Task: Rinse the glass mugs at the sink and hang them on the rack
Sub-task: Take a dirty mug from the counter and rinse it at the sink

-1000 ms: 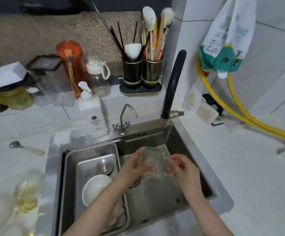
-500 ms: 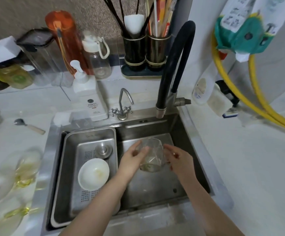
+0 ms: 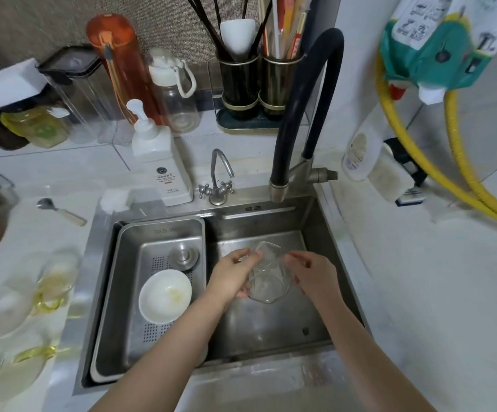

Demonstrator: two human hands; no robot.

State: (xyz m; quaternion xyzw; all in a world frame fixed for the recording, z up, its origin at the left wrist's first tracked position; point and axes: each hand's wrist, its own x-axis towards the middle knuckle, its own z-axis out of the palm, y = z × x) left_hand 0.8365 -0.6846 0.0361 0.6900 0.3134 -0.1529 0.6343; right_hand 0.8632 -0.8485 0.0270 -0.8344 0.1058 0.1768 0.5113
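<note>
Clear glass mug (image 3: 266, 276), held low over the steel sink (image 3: 271, 328) between both hands and tilted, well in front of the black faucet (image 3: 306, 114) spout with no water seen running. Left hand (image 3: 232, 278) curled round the mug's side with fingertips at the rim, right hand (image 3: 312, 278) gripping the opposite side, fingers bent against the glass; handle not made out. Judged mid-rinse: next called for a turn or shake to tip out water, then a carry to the rack, nowhere in view, with wet glass likely slippery.
</note>
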